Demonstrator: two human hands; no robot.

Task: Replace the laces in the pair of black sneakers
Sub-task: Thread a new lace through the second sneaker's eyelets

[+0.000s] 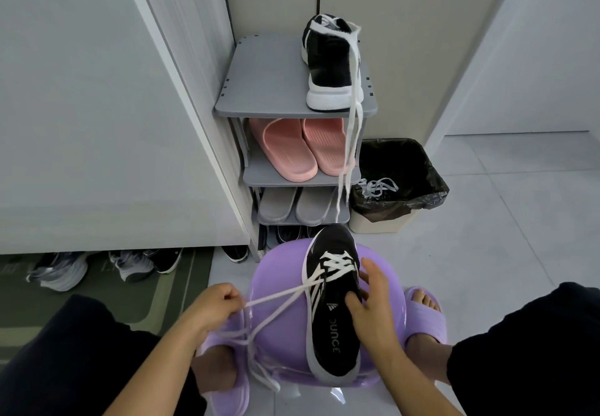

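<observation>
**ENTRY: Lace tensioning, sneaker 1 of 2**

1. left hand [214, 305]: just off the left edge of the purple stool [285, 350]. The fingers are curled tight and pinch both strands of the white lace [282, 298]. Nothing else is held.
2. white lace: runs taut from that pinch across the stool's left half to the eyelets. About 4 crossings show. The spare tails trail off the stool's front-left edge.
3. laced sneaker [331, 318]: lies on the stool's right half, with the toe at the back and the heel at the front rim.
4. second sneaker [328, 62]: sits on top of the shoe rack [266, 75] behind the stool. A hanging lace [352, 117] is draped over it, apparently unthreaded.
5. right hand [370, 305]: over the stool's right side, half closed round the laced sneaker. The thumb is at the collar and the fingers lie against the outer side, steadying the shoe.
6. bin [399, 182]: behind and to the right of the stool. Discarded laces [378, 187] lie on its liner.

**Handling note (judgement):** The step looks like drawing slack out of the crossings.
- Pull both strands with equal force so the 2 tails end at the same length.
- Press the sneaker down with the right hand, because the leftward pull could drag it across the stool.
- Take up slack from the toe-end crossing toward the collar.
- Lay the lace flat, without twists.
- Stop before the eyelet rows pucker.
</observation>
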